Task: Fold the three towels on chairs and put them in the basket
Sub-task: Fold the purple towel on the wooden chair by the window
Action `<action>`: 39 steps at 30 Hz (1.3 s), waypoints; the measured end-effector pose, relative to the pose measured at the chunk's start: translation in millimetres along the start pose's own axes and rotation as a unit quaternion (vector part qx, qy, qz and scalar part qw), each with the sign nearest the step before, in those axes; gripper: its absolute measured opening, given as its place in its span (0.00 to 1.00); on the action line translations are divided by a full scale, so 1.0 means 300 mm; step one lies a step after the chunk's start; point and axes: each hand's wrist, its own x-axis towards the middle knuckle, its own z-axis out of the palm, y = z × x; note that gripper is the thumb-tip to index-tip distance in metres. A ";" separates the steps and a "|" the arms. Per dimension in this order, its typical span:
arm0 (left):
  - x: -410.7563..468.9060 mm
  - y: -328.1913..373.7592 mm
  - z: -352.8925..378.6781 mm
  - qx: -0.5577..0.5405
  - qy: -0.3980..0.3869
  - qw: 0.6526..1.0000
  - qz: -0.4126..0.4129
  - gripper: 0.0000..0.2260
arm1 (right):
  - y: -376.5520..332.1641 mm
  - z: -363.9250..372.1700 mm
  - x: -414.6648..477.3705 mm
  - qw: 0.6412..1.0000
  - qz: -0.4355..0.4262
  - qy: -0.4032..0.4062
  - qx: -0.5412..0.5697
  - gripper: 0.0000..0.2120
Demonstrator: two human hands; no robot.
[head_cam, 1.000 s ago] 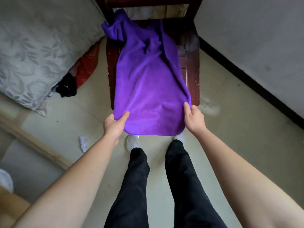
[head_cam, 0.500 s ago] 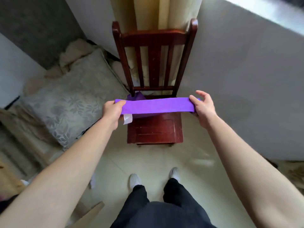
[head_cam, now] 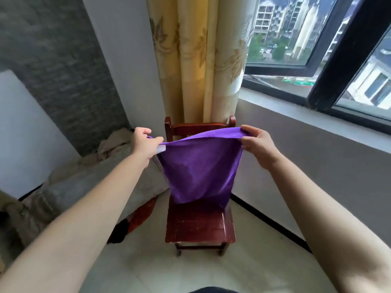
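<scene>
My left hand (head_cam: 143, 142) pinches one top corner of the towel (head_cam: 201, 170) and my right hand (head_cam: 257, 142) pinches the other. A second ago it lay on the chair (head_cam: 200, 225). Now I have lifted it, and it hangs open before the chair back, its lower edge near the seat. I judge it ready for the first fold. I see no basket.

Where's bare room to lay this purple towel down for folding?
The chair seat is bare below the hanging purple towel. Bare floor lies before the seat and along the right wall. Crowded left of the seat: grey bedding, red cloth.
</scene>
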 end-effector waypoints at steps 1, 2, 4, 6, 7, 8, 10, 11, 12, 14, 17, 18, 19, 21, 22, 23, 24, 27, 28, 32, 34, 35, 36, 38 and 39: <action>-0.001 0.012 -0.010 -0.002 -0.004 1.000 0.022 0.15 | -0.013 -0.003 -0.006 0.998 -0.028 -0.002 -0.056 0.31; -0.007 0.026 -0.018 -0.005 -0.013 0.999 0.038 0.13 | -0.023 -0.002 -0.009 0.993 -0.054 0.002 -0.108 0.31; -0.021 0.049 -0.035 -0.022 -0.037 0.997 0.065 0.09 | -0.046 0.006 -0.025 0.978 -0.105 0.027 -0.177 0.30; -0.042 0.072 -0.049 -0.018 -0.050 0.993 0.106 0.10 | -0.061 0.003 -0.022 0.956 -0.160 0.076 -0.232 0.26; -0.052 0.081 -0.055 0.001 -0.059 0.990 0.130 0.13 | -0.063 -0.001 -0.017 0.945 -0.184 0.098 -0.252 0.25; -0.058 0.085 -0.063 0.032 -0.069 0.984 0.159 0.17 | -0.068 -0.007 -0.013 0.935 -0.206 0.114 -0.265 0.23; -0.053 0.080 -0.082 0.129 -0.078 0.964 0.221 0.25 | -0.087 -0.014 -0.020 0.924 -0.231 0.132 -0.273 0.19; -0.049 0.073 -0.091 0.186 -0.076 0.948 0.248 0.27 | -0.097 -0.019 -0.024 0.924 -0.232 0.137 -0.270 0.17; -0.046 0.067 -0.100 0.235 -0.073 0.931 0.268 0.27 | -0.106 -0.024 -0.023 0.927 -0.226 0.143 -0.263 0.16; -0.035 0.052 -0.116 0.282 -0.060 0.910 0.298 0.21 | -0.116 -0.037 -0.013 0.934 -0.207 0.154 -0.247 0.15; -0.033 0.049 -0.132 0.253 -0.011 0.912 0.322 0.10 | -0.122 -0.057 0.004 0.938 -0.188 0.172 -0.233 0.12; -0.029 0.057 -0.136 0.222 0.002 0.921 0.320 0.07 | -0.124 -0.063 0.012 0.940 -0.182 0.180 -0.227 0.12; -0.026 0.065 -0.138 0.190 0.004 0.931 0.312 0.05 | -0.131 -0.066 0.015 0.941 -0.176 0.187 -0.222 0.11; -0.023 0.087 -0.135 0.134 -0.016 0.947 0.290 0.05 | -0.146 -0.069 0.024 0.944 -0.169 0.197 -0.201 0.12; -0.021 0.100 -0.133 0.103 -0.026 0.955 0.278 0.05 | -0.153 -0.069 0.030 0.949 -0.164 0.200 -0.180 0.13; -0.017 0.111 -0.131 0.075 -0.031 0.961 0.263 0.06 | -0.161 -0.065 0.032 0.957 -0.149 0.201 -0.148 0.14; -0.004 0.120 -0.126 0.053 -0.034 0.966 0.250 0.06 | -0.168 -0.062 0.040 0.964 -0.131 0.199 -0.114 0.13; 0.035 0.143 -0.119 0.028 -0.014 0.970 0.241 0.03 | -0.189 -0.048 0.065 0.975 -0.104 0.192 -0.050 0.11; 0.048 0.148 -0.117 0.023 -0.003 0.970 0.243 0.04 | -0.188 -0.048 0.081 0.976 -0.101 0.188 -0.035 0.11; 0.081 0.159 -0.087 0.043 0.041 0.969 0.241 0.03 | -0.175 -0.036 0.133 0.982 -0.075 0.175 0.016 0.12; 0.095 0.158 -0.071 0.055 0.051 0.968 0.239 0.03 | -0.166 -0.018 0.145 0.985 -0.053 0.162 0.038 0.12; 0.101 0.158 -0.063 0.061 0.051 0.968 0.237 0.03 | -0.162 -0.007 0.150 0.986 -0.040 0.155 0.055 0.12; 0.111 0.159 -0.053 0.066 0.050 0.968 0.237 0.04 | -0.157 0.000 0.161 0.985 -0.028 0.153 0.072 0.13; 0.125 0.158 -0.042 0.074 0.045 0.966 0.244 0.04 | -0.152 0.009 0.169 0.984 -0.011 0.153 0.095 0.14; 0.129 0.161 -0.038 0.078 0.040 0.965 0.249 0.04 | -0.152 0.013 0.173 0.982 -0.006 0.156 0.105 0.14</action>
